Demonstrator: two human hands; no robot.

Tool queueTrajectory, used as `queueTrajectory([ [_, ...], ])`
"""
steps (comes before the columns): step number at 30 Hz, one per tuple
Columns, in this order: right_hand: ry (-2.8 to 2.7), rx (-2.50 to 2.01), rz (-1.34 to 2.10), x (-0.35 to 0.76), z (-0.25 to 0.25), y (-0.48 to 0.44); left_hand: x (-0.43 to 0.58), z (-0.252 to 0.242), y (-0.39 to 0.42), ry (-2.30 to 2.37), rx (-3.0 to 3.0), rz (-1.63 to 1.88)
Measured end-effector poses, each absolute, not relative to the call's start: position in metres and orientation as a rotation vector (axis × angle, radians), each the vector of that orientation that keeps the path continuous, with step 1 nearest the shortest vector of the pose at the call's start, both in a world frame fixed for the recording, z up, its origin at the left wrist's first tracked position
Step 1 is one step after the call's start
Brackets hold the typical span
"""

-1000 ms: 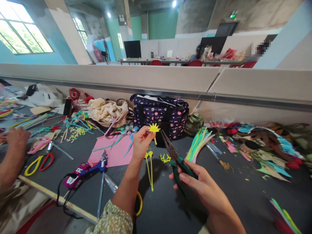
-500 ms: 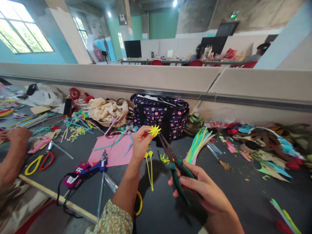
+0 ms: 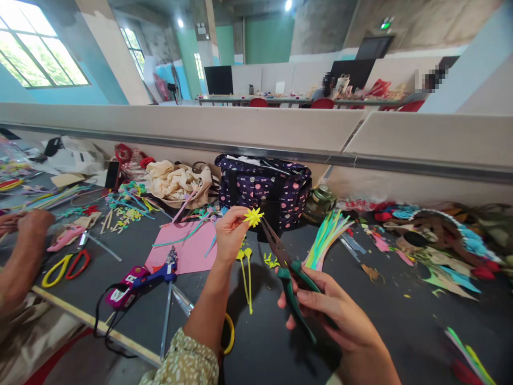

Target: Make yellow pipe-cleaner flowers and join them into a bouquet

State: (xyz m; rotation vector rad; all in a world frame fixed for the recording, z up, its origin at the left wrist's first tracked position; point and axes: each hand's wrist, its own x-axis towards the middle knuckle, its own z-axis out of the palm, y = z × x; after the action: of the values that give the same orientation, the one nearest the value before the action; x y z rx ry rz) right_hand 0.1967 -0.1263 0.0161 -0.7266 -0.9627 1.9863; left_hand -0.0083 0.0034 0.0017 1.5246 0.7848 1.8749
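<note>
Between the fingertips of my left hand (image 3: 232, 235) is a small yellow pipe-cleaner flower (image 3: 254, 217) with pointed petals, held up above the table. My right hand (image 3: 334, 310) is wrapped round the green handles of long-nose pliers (image 3: 286, 262). The tips of the pliers are at the flower's right edge; whether they grip a petal I cannot tell. Below, two yellow stems with round heads (image 3: 248, 275) lie on the dark table. Beside them is a little heap of short yellow-green pieces (image 3: 271, 260).
A blue and pink glue gun (image 3: 160, 276) lies left on pink paper (image 3: 184, 243). Yellow-and-red scissors (image 3: 66, 269) are near a co-worker's hand (image 3: 34, 227). Behind stand a patterned bag (image 3: 264, 187) and a green jar (image 3: 319, 203). Pastel pipe cleaners (image 3: 326, 238) lie to the right.
The handles of the pliers have spread slightly, with the lower one shifting down and right. The flower and my left hand have stayed almost still.
</note>
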Motion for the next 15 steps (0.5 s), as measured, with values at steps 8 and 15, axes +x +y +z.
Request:
queueTrajectory([
  [8, -0.933, -0.703, 2.002, 0.1976, 0.0119, -0.1278, -0.0111, 0.0035, 0.0017, 0.862, 1.643, 1.898],
  [15, -0.926, -0.713, 1.995, 0.197, 0.0126, -0.1273, -0.0097, 0.0065, -0.0023, 0.883, 1.75, 1.947],
])
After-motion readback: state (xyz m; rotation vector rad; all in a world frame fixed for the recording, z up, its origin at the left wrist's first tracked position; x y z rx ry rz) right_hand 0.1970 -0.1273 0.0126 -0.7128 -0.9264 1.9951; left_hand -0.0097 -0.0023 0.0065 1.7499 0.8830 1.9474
